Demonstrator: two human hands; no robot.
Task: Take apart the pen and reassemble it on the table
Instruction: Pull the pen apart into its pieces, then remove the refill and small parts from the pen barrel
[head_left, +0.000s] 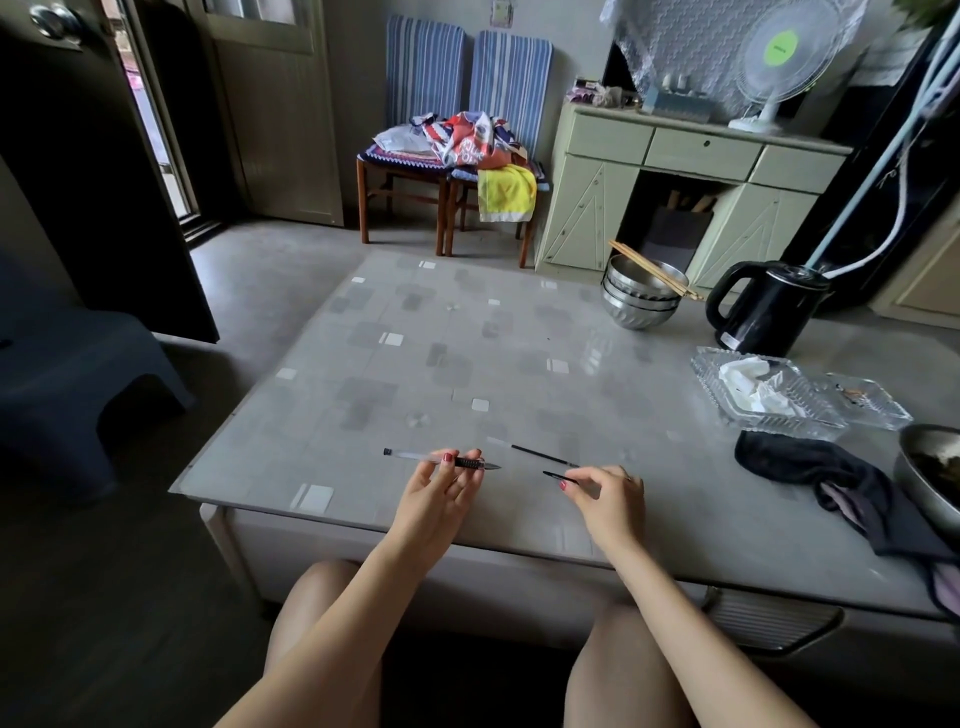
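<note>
My left hand (441, 488) holds the pen body (415, 457) level just above the table's near edge. It is a clear barrel with a black ribbed grip and a pointed tip facing right. My right hand (605, 496) pinches a thin black pen part (555, 475) whose free end points left toward the tip; I cannot tell which part it is. A long thin refill (540, 455), clear at its left end and black along the rest, lies on the table (467, 353) just beyond my right hand. A gap separates the two hands.
To the right lie a dark cloth (810, 467), glass trays (763, 395) with crumpled paper, and a metal bowl's rim (930, 467). Stacked steel bowls with chopsticks (641, 301) and a black kettle (763, 312) stand at the far right. My knees are under the near edge.
</note>
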